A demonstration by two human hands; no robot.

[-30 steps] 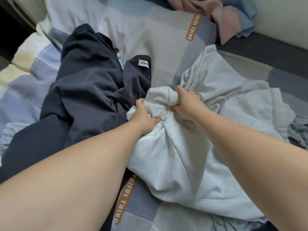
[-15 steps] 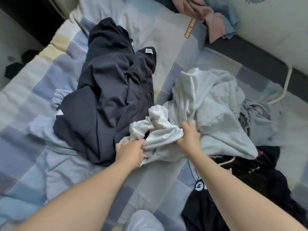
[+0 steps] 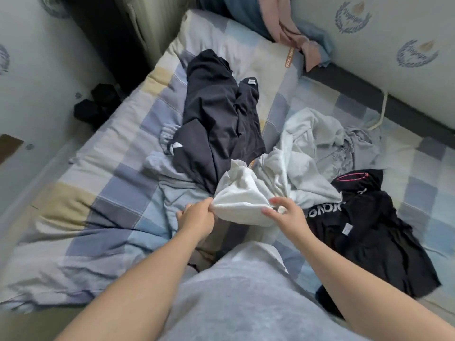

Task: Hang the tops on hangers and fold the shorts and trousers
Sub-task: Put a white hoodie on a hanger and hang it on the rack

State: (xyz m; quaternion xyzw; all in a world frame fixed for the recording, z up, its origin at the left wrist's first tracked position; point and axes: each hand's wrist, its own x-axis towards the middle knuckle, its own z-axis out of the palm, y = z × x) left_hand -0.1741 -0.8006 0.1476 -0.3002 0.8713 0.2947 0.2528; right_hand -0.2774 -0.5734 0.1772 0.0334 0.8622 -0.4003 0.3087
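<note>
A pale grey-white garment [image 3: 290, 166] lies crumpled mid-bed, its near end bunched into a white bundle [image 3: 242, 198]. My left hand [image 3: 197, 216] grips the bundle's left edge. My right hand [image 3: 288, 214] is at its right edge, fingers spread and loosely curled against the cloth. Dark navy trousers [image 3: 216, 119] stretch away behind the bundle. A black top with white lettering and pink trim [image 3: 364, 225] lies to the right. A light blue garment [image 3: 177, 193] sits under the trousers, left of my left hand.
The checked bedsheet [image 3: 118, 193] covers the bed; its left edge drops to the floor, where dark objects [image 3: 96, 107] lie. Pink and blue clothes [image 3: 295, 30] are heaped at the far end. A padded wall [image 3: 394, 57] borders the right side. A grey garment [image 3: 359, 146] lies crumpled by the wall.
Both hands have pulled the pale garment's bunched end toward me, away from the navy trousers. My right hand's tight grip has loosened, its fingers now spread. The view has drawn back.
</note>
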